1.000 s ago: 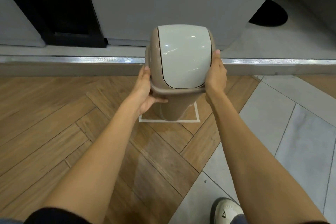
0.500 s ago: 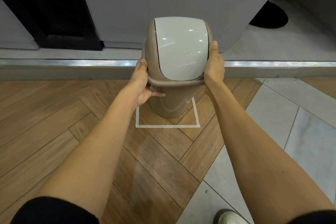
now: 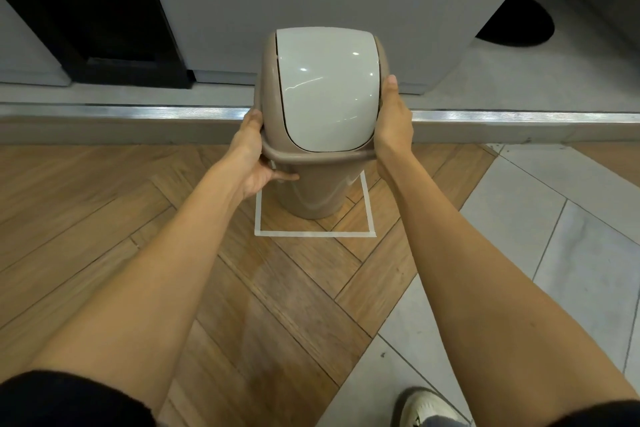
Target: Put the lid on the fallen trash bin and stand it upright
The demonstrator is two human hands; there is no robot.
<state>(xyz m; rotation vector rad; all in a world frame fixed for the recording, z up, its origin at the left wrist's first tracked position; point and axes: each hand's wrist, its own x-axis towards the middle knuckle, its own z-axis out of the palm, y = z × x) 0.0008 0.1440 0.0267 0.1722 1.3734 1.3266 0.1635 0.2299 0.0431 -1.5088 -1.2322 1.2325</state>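
In the head view the trash bin [image 3: 313, 189] stands at about 12 o'clock from the person, its base inside the white tape square [image 3: 315, 234] on the wooden floor [image 3: 104, 218], just short of the metal threshold strip [image 3: 138, 113]. The lid [image 3: 322, 90], a tan dome with a pale swing flap, sits on the bin's rim and looks seated all round, though the far side is hidden. The left hand [image 3: 254, 156] is closed around the rim at the bin's 9 o'clock, thumb lying across the body just under the lip; the right hand [image 3: 393, 125] is pressed flat against the lid's side at 3 o'clock, fingers extended and curling behind where they cannot be seen. The step in hand appears to be settling the bin upright in the square. To do it well, I would keep both palms pressing evenly inward so the lid does not pop off the rim, check the base lies flat on the floor and within the tape, then ease the hands away one at a time, watching for any rocking. The bin's long axis runs nearly vertical, base down and dome up, with the top leaning a little toward 12 o'clock as seen from here; some of that may be wide-angle distortion. The swing flap faces up and toward the person. A shoe [image 3: 429, 407] shows at 5 o'clock.
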